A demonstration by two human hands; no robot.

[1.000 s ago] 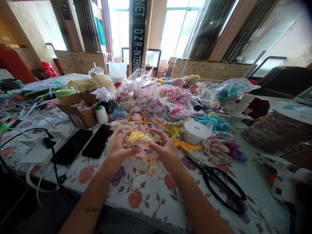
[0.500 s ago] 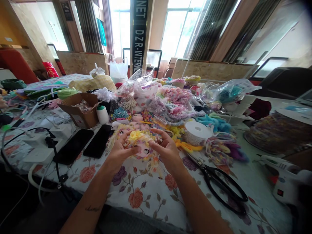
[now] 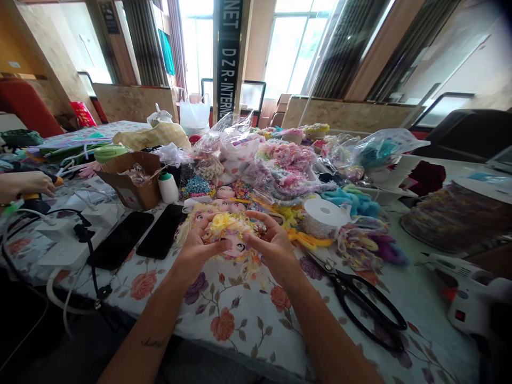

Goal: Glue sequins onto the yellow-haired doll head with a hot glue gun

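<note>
Doll head (image 3: 235,247), topped by a yellow flower (image 3: 224,222), is over the desk (image 3: 254,312) between left hand (image 3: 197,246) and right hand (image 3: 275,246), fingers (image 3: 215,248) of both pinching its sides. Phones (image 3: 120,240) lie leftward, scissors (image 3: 339,286) rightward.

– Sort of place?
– Craft workroom, by the look of it. Flower-clothed table (image 3: 248,301) heaped with bagged yarn (image 3: 286,160). Doll heads (image 3: 225,192) mid-table, white spool (image 3: 325,209) right of them, black-handled scissors (image 3: 339,284) nearer the front edge, white tool with a red switch (image 3: 466,293) by the right edge.
– Could be a home?
– Reads more like business premises. Beyond the far edge: partition panels (image 3: 132,106), a dark-framed screen (image 3: 254,97), tall windows (image 3: 296,48), a pillar (image 3: 228,58) lettered "NET | DZR-INTERNE", rest hidden.
– Shared?
– Seems so: second person (image 3: 28,184) reaching in at the left edge.
</note>
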